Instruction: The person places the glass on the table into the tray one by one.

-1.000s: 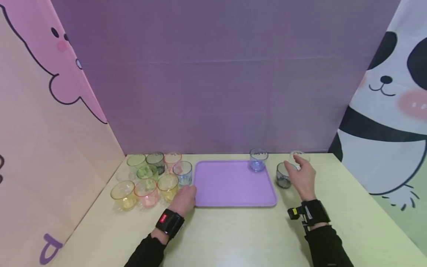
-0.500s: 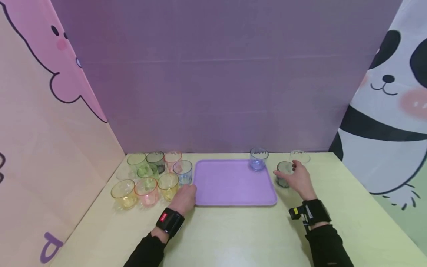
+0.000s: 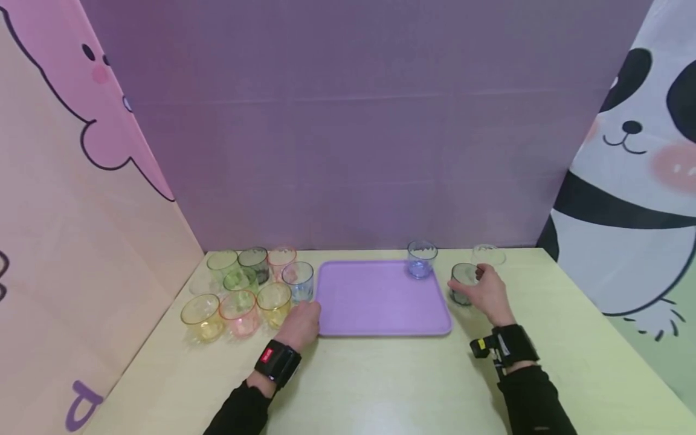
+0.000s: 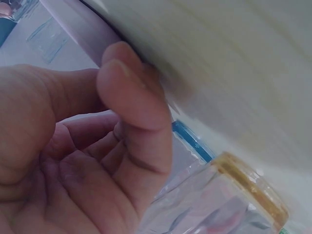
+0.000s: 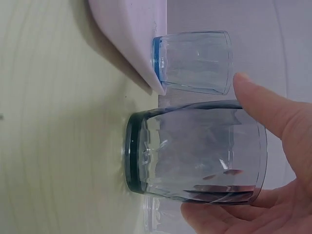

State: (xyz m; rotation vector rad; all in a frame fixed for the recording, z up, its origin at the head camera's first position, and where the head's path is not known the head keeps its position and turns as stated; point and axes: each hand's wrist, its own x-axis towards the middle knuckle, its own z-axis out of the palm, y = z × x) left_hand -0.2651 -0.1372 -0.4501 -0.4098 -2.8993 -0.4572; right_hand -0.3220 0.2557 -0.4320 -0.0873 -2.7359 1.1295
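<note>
A smoky grey drinking glass stands upright on the table, right of the purple tray. My right hand holds it near the rim, thumb on one side and fingers on the other. In the right wrist view the base of the grey glass rests on the tabletop. My left hand grips the front left corner of the tray with curled fingers. In the left wrist view its fingertips meet the tray's edge; the exact contact is partly hidden. A blue glass stands on the tray's back right corner.
A clear glass stands behind my right hand. Left of the tray, several glasses crowd together, among them a yellow glass, a pink glass and a light blue glass. A purple backdrop rises behind the table.
My right hand has come down from near the clear glass and closed round the grey glass. My left hand and the tray stay where they were.
</note>
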